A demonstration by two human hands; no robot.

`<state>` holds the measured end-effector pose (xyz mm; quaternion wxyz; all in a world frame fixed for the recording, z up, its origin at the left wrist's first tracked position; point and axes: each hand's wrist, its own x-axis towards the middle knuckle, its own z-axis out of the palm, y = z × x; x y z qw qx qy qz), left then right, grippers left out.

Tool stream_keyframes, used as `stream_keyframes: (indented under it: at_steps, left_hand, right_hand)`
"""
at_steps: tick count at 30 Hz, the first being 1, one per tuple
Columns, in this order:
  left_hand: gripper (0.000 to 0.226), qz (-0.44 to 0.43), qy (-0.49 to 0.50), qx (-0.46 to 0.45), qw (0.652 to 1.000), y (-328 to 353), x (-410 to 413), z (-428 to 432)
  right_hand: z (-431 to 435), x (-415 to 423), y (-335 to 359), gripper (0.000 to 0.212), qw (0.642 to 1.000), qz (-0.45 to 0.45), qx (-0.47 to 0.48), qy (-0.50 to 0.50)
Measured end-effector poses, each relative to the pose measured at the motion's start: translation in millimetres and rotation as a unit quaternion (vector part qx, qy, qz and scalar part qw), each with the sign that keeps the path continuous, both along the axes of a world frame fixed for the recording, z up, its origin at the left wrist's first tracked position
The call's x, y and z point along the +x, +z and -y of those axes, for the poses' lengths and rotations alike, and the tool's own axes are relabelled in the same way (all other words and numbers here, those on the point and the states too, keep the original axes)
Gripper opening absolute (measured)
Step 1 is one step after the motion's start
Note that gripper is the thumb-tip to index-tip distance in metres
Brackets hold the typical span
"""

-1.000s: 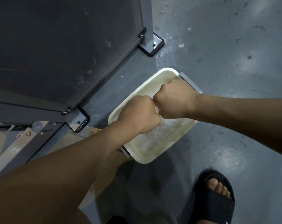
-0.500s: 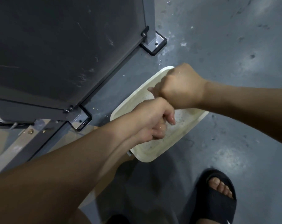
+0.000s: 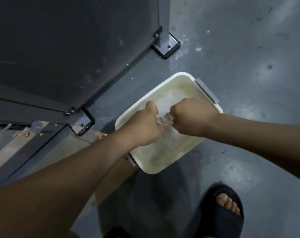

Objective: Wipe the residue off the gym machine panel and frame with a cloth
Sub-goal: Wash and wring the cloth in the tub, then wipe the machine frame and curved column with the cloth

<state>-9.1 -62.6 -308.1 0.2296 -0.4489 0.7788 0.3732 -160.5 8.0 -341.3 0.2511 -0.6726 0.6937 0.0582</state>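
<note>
Knuckles nearly meet over the white basin (image 3: 163, 166) on the grey floor (image 3: 249, 48); left grip (image 3: 145, 127) and right grip (image 3: 192, 115) are both curled tight, clamped on a pale wet scrap of cloth (image 3: 164, 120), mostly hidden between them; dark machine panel (image 3: 60, 48) stands upper left, well clear of both; its frame post (image 3: 164, 23) is bolted down just beyond the basin; black sandal (image 3: 219, 213) at the bottom edge.
</note>
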Motion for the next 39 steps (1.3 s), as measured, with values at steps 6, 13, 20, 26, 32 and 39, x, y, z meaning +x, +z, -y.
stream_keyframes:
  at_steps: [6,13,20,26,32,39]
  left_hand:
    - [0.025,-0.076,0.073,0.001,0.994,1,16,-25]
    - [0.016,-0.131,0.131,-0.012,0.983,20,18,-25]
    - [0.027,0.011,0.183,0.031,0.982,63,41,-25]
    - [0.043,-0.043,0.25,0.12,0.96,184,62,-49]
    - [0.03,-0.157,0.434,0.232,0.856,365,61,-52]
    - [0.026,-0.318,0.566,0.282,0.706,549,36,-34]
  right_hand:
    - [6,9,15,0.023,0.998,-0.021,-0.005,-0.059]
    - [-10,24,30,0.012,0.985,0.122,-0.022,-0.122]
    - [-16,28,76,0.044,0.958,0.12,0.199,-0.169]
    - [-38,63,189,0.033,0.86,0.344,0.092,-0.364]
    - [-49,57,359,0.008,0.783,0.45,0.041,-0.428]
    - [-40,18,550,0.028,0.831,0.383,0.024,-0.402]
